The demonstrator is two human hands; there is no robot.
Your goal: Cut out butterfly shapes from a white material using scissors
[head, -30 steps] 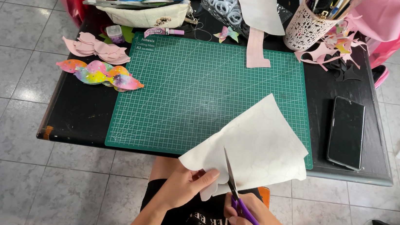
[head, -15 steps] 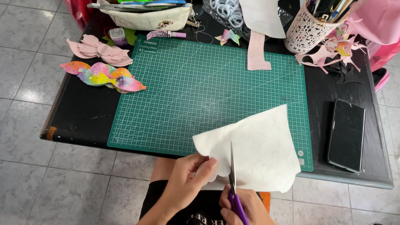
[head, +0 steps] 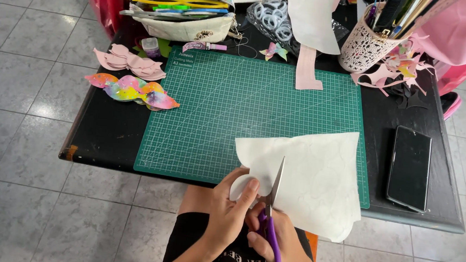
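Observation:
My left hand pinches the near left edge of a white sheet with faint outlines drawn on it. My right hand holds purple-handled scissors, their blades pointing away from me and cutting into the sheet's near edge. The sheet overhangs the front right corner of a green cutting mat on a small black table.
A black phone lies right of the mat. Pink and rainbow-coloured cut shapes lie at the left. At the back stand an open pencil case, a white lattice pen holder, a pink strip and white rings.
The sheet has turned and shifted right over the mat's corner. My left hand has moved up to the sheet's edge, and the scissors have cut further into it.

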